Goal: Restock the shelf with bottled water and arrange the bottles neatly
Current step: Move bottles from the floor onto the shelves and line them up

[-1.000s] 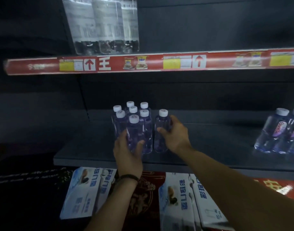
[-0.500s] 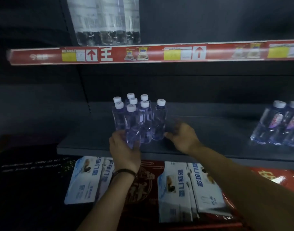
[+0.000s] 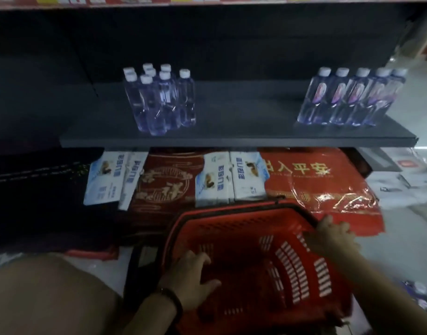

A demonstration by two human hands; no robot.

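Left hand (image 3: 190, 279) lies spread-fingered, holding nothing, against the red basket (image 3: 290, 264); right hand (image 3: 333, 238) grips its rim. Beyond both, bottles (image 3: 159, 100) stand clustered on the shelf (image 3: 244, 131).

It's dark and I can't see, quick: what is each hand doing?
Left hand: open, fingers spread inside the red basket.
Right hand: holding the red basket's rim.

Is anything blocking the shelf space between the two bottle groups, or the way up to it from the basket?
Nothing visible. The shelf lies bare between the left cluster and right row, front edge open. Below, the left hand rests inside the basket; the right hand grips its rim.
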